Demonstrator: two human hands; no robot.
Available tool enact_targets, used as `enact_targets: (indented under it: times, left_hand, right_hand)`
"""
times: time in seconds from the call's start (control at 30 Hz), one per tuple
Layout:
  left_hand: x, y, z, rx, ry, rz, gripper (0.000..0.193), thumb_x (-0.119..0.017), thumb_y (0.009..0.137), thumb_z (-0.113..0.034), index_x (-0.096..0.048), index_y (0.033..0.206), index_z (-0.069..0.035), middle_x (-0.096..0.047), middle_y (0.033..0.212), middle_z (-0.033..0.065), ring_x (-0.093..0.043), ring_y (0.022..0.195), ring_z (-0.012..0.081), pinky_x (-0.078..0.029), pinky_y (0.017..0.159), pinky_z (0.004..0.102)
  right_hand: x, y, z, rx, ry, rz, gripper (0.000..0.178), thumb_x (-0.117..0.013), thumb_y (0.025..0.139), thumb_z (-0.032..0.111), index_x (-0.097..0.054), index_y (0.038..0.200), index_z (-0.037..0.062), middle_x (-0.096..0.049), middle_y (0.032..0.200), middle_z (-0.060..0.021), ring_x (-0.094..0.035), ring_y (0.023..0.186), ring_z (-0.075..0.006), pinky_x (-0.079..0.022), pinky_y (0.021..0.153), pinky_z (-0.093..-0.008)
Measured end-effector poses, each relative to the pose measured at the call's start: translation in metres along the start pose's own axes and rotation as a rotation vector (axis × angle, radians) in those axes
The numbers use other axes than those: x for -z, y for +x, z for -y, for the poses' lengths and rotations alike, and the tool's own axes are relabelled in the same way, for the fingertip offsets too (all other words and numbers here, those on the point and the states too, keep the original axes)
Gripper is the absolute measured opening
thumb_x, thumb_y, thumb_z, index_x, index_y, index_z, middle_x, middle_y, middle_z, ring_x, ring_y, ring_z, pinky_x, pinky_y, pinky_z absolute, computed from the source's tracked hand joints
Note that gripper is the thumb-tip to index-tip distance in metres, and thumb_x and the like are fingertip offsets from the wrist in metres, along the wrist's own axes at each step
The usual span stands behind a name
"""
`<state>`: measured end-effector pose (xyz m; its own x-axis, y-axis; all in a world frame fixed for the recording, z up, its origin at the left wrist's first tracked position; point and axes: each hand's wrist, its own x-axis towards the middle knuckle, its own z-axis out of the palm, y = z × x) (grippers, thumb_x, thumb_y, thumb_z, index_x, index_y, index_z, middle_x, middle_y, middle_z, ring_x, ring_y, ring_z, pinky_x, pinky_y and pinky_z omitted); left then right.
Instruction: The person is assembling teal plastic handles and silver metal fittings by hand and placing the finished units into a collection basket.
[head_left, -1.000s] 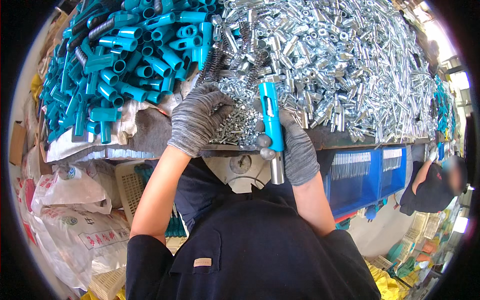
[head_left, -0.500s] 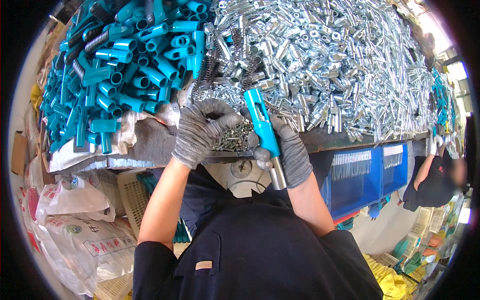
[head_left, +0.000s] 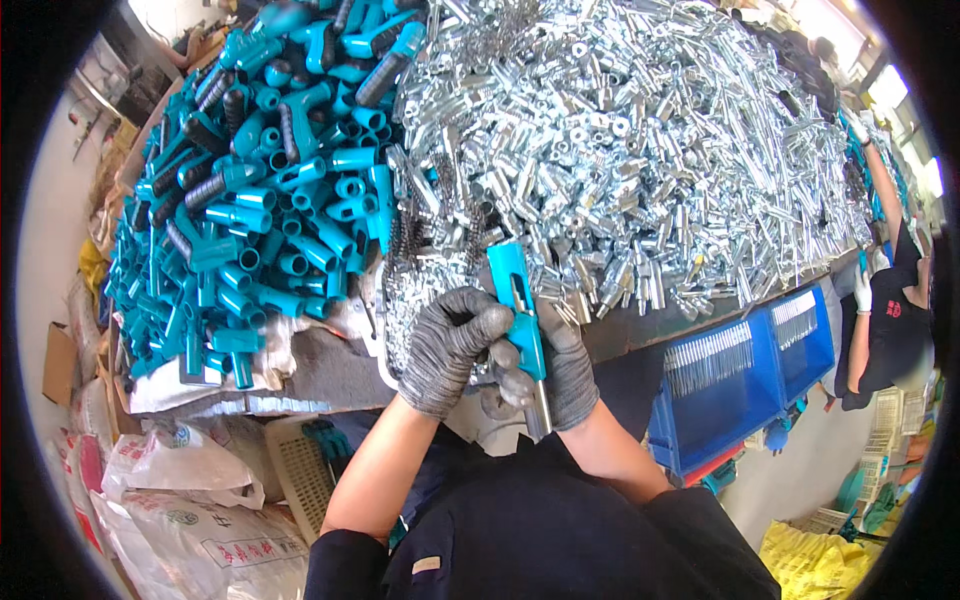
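My right hand point(head_left: 566, 368), in a grey knitted glove, is closed round a teal slotted tube point(head_left: 526, 340). The tube leans with its slot facing up, and a bare metal rod end point(head_left: 539, 412) sticks out at its bottom. My left hand point(head_left: 446, 352), gloved alike, is at the tube's left side with thumb and forefinger pinched together by the slot. Whatever lies between those fingertips is too small or hidden to make out. Just beyond my left hand is a tray of small metal parts point(head_left: 400, 335), with dark coil springs point(head_left: 405, 245) behind it.
Teal handles and tubes point(head_left: 290, 190) are heaped at the left, shiny metal fittings and rods point(head_left: 620, 150) in the middle and right. Blue bins point(head_left: 705, 400) hang below the table edge at right. White sacks point(head_left: 200, 530) stand lower left. A co-worker point(head_left: 895, 310) works far right.
My left hand has moved right, from over the small parts to the tube's side, its fingertips pinched. The right hand still holds the tube. The view has shifted, and the co-worker's arm now reaches up.
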<state>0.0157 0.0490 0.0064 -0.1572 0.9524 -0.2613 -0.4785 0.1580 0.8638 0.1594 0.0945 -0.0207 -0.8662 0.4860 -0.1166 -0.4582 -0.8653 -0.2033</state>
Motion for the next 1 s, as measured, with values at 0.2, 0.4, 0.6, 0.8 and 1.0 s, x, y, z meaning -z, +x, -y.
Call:
enact_targets:
  times: [0.2,0.4,0.6,0.8,1.0]
  left_hand:
    - [-0.023,0.004,-0.002,-0.074,-0.013,-0.019,0.014,-0.074,0.081,-0.012,-0.063,0.085,-0.004,-0.066,0.077,0.0030,-0.060,0.066,0.0095,-0.049,0.063,0.0234]
    - [-0.027,0.010,-0.005,-0.003,-0.028,0.119,0.026,-0.078,0.076,-0.020,-0.060,0.087,-0.005,-0.062,0.082,0.0014,-0.057,0.073,0.0090,-0.047,0.068,0.0221]
    - [-0.038,0.022,-0.006,-0.386,0.481,0.060,0.042,-0.076,0.078,-0.037,-0.048,0.086,-0.007,-0.054,0.085,0.0006,-0.049,0.075,0.0118,-0.044,0.066,0.0260]
    - [-0.056,0.018,0.022,0.025,0.640,0.499,0.046,-0.053,0.093,-0.047,-0.055,0.105,-0.002,-0.058,0.077,0.0105,-0.053,0.070,0.0204,-0.045,0.068,0.0377]
    - [-0.106,0.059,-0.045,0.348,1.350,0.811,0.055,-0.041,0.093,-0.057,-0.062,0.108,-0.009,-0.066,0.084,0.0158,-0.066,0.082,0.0251,-0.049,0.070,0.0361]
  right_hand:
    - [0.009,-0.006,0.012,-0.008,0.122,0.075,0.061,-0.047,0.093,0.049,-0.034,0.140,0.0118,-0.061,0.076,-0.0135,-0.053,0.044,-0.0177,-0.042,0.038,-0.0274]
    - [0.002,-0.012,0.019,-0.037,0.102,0.137,0.059,-0.051,0.090,0.051,-0.044,0.132,0.0105,-0.065,0.078,-0.0153,-0.055,0.043,-0.0173,-0.045,0.039,-0.0251]
    - [-0.014,-0.020,0.037,0.173,-0.228,-0.004,0.059,-0.055,0.088,0.051,-0.054,0.119,0.0011,-0.066,0.081,-0.0110,-0.059,0.053,-0.0147,-0.047,0.044,-0.0221]
    - [-0.024,-0.028,0.058,0.701,-0.562,-0.203,0.054,-0.067,0.082,0.045,-0.057,0.109,-0.0005,-0.065,0.086,-0.0078,-0.062,0.076,-0.0145,-0.051,0.069,-0.0267]
    - [-0.013,-0.037,0.089,0.668,-0.043,-0.304,0.049,-0.065,0.084,0.044,-0.055,0.109,0.0032,-0.063,0.084,-0.0089,-0.062,0.071,-0.0165,-0.053,0.061,-0.0283]
